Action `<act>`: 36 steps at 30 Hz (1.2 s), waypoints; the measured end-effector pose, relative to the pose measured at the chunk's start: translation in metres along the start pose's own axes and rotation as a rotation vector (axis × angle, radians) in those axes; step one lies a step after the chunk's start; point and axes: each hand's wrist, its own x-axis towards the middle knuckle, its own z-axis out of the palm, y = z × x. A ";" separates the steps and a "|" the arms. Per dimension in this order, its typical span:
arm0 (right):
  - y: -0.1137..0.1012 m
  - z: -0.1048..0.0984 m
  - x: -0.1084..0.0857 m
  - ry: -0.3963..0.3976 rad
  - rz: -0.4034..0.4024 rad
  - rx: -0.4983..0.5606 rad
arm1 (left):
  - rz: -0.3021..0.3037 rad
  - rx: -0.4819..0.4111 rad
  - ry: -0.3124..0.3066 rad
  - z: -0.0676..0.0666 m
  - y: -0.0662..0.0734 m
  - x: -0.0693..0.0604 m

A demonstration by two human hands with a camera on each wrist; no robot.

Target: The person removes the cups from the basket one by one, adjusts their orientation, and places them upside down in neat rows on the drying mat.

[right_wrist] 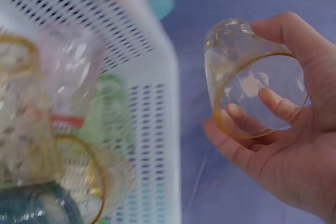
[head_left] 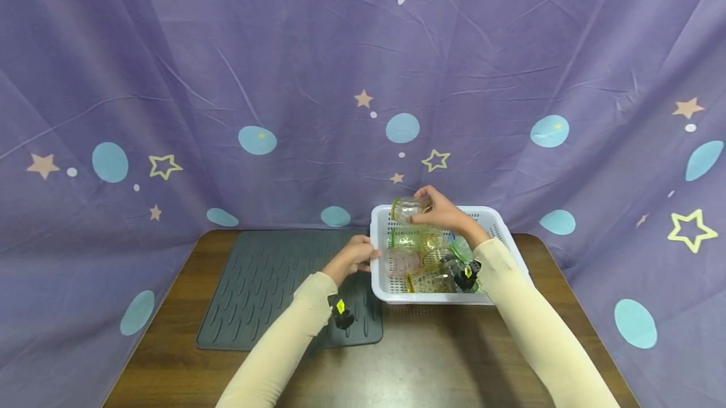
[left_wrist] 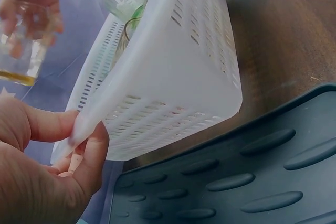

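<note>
A clear glass with a yellow rim [head_left: 409, 210] is held on its side by my right hand [head_left: 445, 214], above the back left part of the white basket [head_left: 448, 298]. In the right wrist view, the fingers and thumb curl round this glass [right_wrist: 252, 87]. My left hand [head_left: 354, 256] pinches the basket's left rim between thumb and fingers, seen closely in the left wrist view [left_wrist: 58, 156]. Inside the basket lie several glasses, among them a pink one [head_left: 403, 263], a green one [head_left: 404, 239] and a yellow-rimmed one [head_left: 428, 280].
A dark grey drying mat [head_left: 255, 294] with raised ridges lies on the wooden table [head_left: 397, 364], left of the basket and partly under my left forearm. A purple curtain [head_left: 317, 80] with stars and blue dots hangs behind the table and along its sides.
</note>
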 end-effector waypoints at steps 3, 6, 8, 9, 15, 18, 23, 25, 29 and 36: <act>-0.007 -0.002 -0.007 0.054 -0.040 0.061 | -0.004 0.004 0.008 0.000 0.000 -0.001; -0.013 -0.002 -0.012 0.087 -0.063 0.136 | -0.006 0.005 0.020 0.000 0.001 -0.002; -0.016 -0.001 -0.016 0.102 -0.071 0.201 | -0.003 0.000 0.025 -0.001 0.001 -0.002; -0.018 0.000 -0.017 0.103 -0.071 0.246 | -0.003 -0.005 0.025 -0.001 0.000 -0.002; -0.026 0.004 -0.025 0.101 -0.095 0.627 | 0.017 -0.025 0.029 0.000 -0.004 -0.001; -0.029 0.006 -0.029 0.103 -0.123 0.750 | 0.026 -0.028 0.032 0.000 -0.006 -0.001; -0.034 0.011 -0.035 0.099 -0.151 0.823 | 0.033 -0.042 0.026 -0.003 -0.007 -0.001; -0.036 0.014 -0.036 0.093 -0.156 0.832 | 0.035 -0.049 0.016 -0.004 -0.008 -0.002; -0.037 0.019 -0.037 0.079 -0.157 0.824 | 0.037 -0.041 -0.005 -0.008 -0.006 -0.005; -0.040 0.029 -0.040 0.050 -0.133 0.763 | 0.124 -0.039 0.132 -0.020 0.013 -0.020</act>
